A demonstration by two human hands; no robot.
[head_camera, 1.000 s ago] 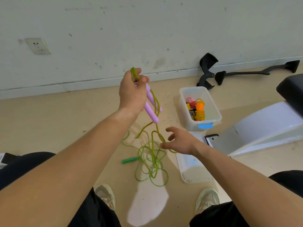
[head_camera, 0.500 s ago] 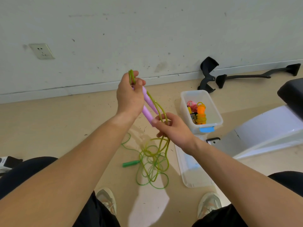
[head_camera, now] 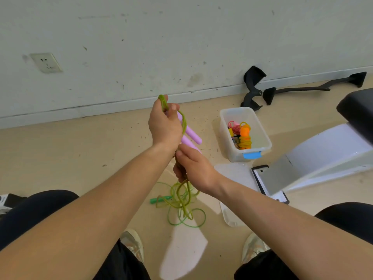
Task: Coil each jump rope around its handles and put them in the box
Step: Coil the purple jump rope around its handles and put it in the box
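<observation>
Sitting over a beige floor (head_camera: pixel 80 158), a person winds a jump rope at mid-frame. A clear plastic storage box (head_camera: pixel 224 126) stands open at centre right, its translucent lid (head_camera: pixel 232 172) lying flat just below it. Inside the box rests an orange coiled rope (head_camera: pixel 244 140) among other bundles.

The left hand (head_camera: pixel 164 126) is raised at centre frame. Its fingers are curled round two lilac plastic handles (head_camera: pixel 191 135), and a loop of yellow-green cord (head_camera: pixel 162 100) is hooked over the top of the hand. Directly below, the right hand (head_camera: pixel 193 168) holds the same cord in a closed grip, and the slack falls to a loose heap on the floor between the shoes. A small green handle (head_camera: pixel 159 199) from a second, brighter rope lies against that heap.

The likely trouble is a snag. The two ropes appear intertwined on the floor, so pulling up more slack could drag the green one along or tighten a knot. Loose turns may also slide off the smooth handles if tension drops.
</observation>
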